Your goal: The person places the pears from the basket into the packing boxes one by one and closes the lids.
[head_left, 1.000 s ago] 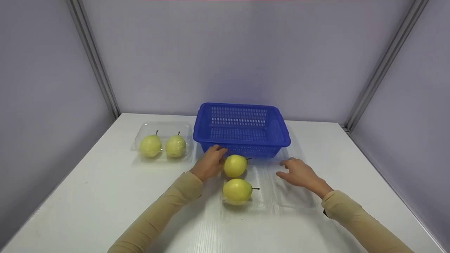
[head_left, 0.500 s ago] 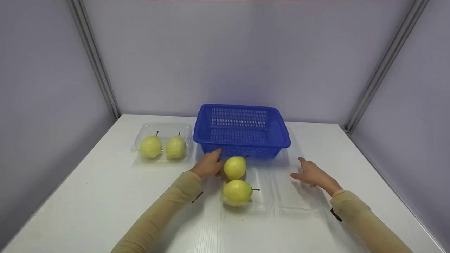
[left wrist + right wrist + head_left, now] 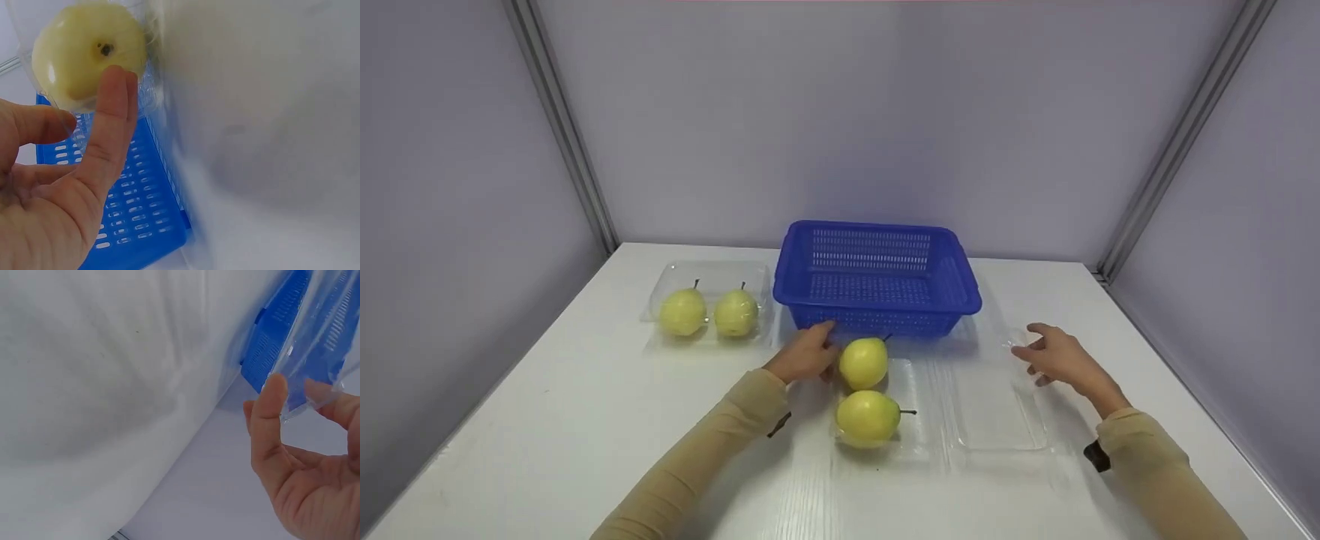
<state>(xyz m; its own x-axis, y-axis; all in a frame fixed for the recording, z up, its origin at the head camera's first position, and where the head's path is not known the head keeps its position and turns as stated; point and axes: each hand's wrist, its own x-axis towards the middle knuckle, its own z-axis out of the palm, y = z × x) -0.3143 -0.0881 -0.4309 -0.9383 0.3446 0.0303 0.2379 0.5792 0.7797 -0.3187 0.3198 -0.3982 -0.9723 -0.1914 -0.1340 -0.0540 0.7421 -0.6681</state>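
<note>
In the head view, a clear plastic clamshell box lies opened out. Its base (image 3: 915, 405) holds two yellow-green pears: a rear pear (image 3: 864, 364) beside my left hand and a front pear (image 3: 868, 418) with its stem pointing right. My left hand (image 3: 804, 354) is at the base's left rear corner; in the left wrist view its straight fingers (image 3: 112, 107) touch the plastic beside a pear (image 3: 90, 53), thumb apart. My right hand (image 3: 1061, 358) pinches the far right corner of the clear lid (image 3: 1001, 409). The right wrist view shows the lid's plastic (image 3: 304, 343) between thumb and fingers.
A blue perforated basket (image 3: 877, 319) stands behind the box, near the back wall. To its left is a second clear clamshell box (image 3: 709, 274) with two pears (image 3: 682, 312) under its plastic. Walls enclose the white table (image 3: 585, 435) at the back and sides.
My right hand has moved to the right along the lid and now pinches its far corner; the lid looks slightly tilted. My left hand has barely moved, and its fingers look straighter.
</note>
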